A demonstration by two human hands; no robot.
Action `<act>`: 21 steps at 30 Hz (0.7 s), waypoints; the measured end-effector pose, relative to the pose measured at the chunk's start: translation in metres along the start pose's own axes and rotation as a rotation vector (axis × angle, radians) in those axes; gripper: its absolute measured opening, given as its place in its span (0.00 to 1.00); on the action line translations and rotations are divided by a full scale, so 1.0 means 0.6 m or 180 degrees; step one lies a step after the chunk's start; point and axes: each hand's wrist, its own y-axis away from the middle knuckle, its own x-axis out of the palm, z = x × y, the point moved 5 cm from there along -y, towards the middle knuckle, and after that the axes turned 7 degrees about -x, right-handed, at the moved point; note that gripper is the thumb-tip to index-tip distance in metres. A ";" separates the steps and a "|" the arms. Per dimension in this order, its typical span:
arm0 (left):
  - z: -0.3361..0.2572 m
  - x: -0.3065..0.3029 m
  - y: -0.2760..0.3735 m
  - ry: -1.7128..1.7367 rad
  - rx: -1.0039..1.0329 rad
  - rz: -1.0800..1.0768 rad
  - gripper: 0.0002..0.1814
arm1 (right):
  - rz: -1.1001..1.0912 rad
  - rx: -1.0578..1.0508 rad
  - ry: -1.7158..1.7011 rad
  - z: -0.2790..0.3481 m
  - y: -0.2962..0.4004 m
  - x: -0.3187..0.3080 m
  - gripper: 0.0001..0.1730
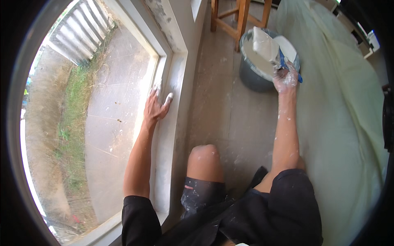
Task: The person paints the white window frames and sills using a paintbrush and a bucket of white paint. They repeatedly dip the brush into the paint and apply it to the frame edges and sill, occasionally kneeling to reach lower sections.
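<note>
My left hand (156,106) rests on the window frame (166,123), fingers and thumb spread and tips coated in white compound. It holds nothing. My right hand (287,78), smeared with the same white, is closed on a blue-handled putty knife (282,60) over the rim of a dark bucket (255,75). A broad white-coated piece (265,43) extends from near the knife over the bucket; I cannot tell whether it is the blade. Pale wet compound (255,60) fills much of the bucket. Another white piece (284,43) sits at its far right side, partly hidden.
A wooden stool (229,27) stands just behind the bucket. Translucent plastic sheeting (332,123) drapes along the right. My bent knee (204,156) is on the tiled floor (212,101) side, near the wall. Through the glass show paving (110,107) and grass (74,123).
</note>
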 end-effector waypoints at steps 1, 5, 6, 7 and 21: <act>0.003 0.001 0.000 0.0065 -0.0007 -0.0017 0.42 | -0.0281 0.0134 -0.0220 -0.034 0.033 -0.012 0.09; 0.020 0.017 -0.008 0.0105 -0.0119 -0.0081 0.44 | -0.0481 0.0489 0.0070 -0.190 0.160 -0.075 0.08; 0.031 0.022 -0.009 0.0044 -0.0187 -0.0077 0.45 | -0.0563 0.0783 -0.0145 -0.235 0.186 -0.094 0.12; 0.027 0.026 -0.009 0.0055 -0.0228 -0.0048 0.46 | -0.0544 0.0872 -0.0107 -0.270 0.198 -0.145 0.13; 0.000 0.029 -0.015 0.0217 0.0332 -0.0172 0.44 | -0.1152 0.0099 0.1496 -0.476 0.301 -0.312 0.15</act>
